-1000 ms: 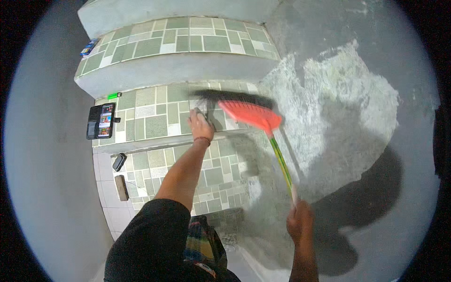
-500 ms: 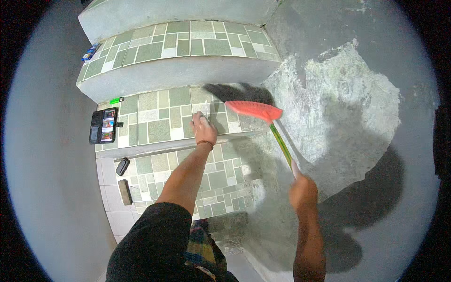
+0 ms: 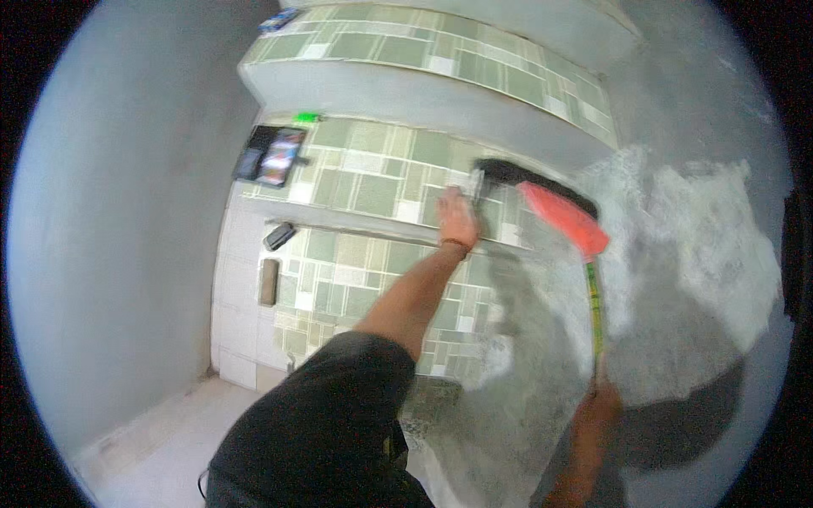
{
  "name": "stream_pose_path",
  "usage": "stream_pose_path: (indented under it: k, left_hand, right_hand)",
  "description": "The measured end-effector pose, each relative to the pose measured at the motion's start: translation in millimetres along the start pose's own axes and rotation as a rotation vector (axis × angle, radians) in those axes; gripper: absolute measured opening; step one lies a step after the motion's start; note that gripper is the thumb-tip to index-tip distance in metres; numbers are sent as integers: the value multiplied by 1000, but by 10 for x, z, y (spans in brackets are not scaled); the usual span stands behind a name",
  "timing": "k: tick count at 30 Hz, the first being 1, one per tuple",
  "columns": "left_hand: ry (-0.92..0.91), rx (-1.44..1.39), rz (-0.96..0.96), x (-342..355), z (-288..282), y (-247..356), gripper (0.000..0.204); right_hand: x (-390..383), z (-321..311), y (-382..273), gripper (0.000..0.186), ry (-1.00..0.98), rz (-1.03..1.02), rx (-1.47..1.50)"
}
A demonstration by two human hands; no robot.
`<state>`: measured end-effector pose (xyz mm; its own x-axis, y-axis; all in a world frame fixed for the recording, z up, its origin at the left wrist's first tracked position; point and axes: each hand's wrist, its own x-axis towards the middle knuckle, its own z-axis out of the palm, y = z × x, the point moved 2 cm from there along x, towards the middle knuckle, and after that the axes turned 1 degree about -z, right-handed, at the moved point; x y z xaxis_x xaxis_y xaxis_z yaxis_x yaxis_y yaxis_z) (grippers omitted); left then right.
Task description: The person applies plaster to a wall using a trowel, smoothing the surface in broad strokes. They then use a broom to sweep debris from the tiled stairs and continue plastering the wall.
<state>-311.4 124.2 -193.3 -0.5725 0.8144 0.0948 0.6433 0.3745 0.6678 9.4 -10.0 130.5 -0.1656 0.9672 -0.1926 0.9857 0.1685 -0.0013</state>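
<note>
Your smooth coral-red plastic broom head (image 3: 563,218), its fibrous black bristles (image 3: 546,183), the plastic-looking green-and-yellow broom handle (image 3: 594,309), your matt black cloth sleeve (image 3: 313,415), dull-finished green-and-white rectangular step tiles (image 3: 377,190), rough, chalky white wall patch (image 3: 710,222), smooth grey left-hand wall (image 3: 127,237)

A phone (image 3: 271,155) lies left on the middle step (image 3: 373,161), a small item (image 3: 306,118) just behind it, the broom head (image 3: 563,218) well to the right. Near the lower step's (image 3: 347,251) left edge, a case (image 3: 279,236) lies behind a block (image 3: 268,282).

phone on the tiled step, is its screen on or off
On: the phone screen shows bright, coloured patches against its dark surround. Motion blur makes what they depict impossible to tell.
</note>
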Motion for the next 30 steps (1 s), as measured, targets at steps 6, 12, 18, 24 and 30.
stream_pose_path:
  k: [6,12,18,24,30]
  left_hand:
    - [158,-95,45,-37,-101,70,29]
    - [166,-132,4,-54,-108,115,27]
    - [148,-95,40,-44,-74,95,32]
    - [146,-93,43,-53,-121,91,34]
    - [127,-45,49,-40,-15,36,45]
  right_hand:
    - [355,507,342,36,-138,7,-58]
    - [-510,399,642,40,-405,225,-181]
    - [-1467,297,1045,48,-499,387,-269]
    - [-1583,256,1124,43,-202,163,-88]
    - [-1127,541,793,54,-631,472,-275]
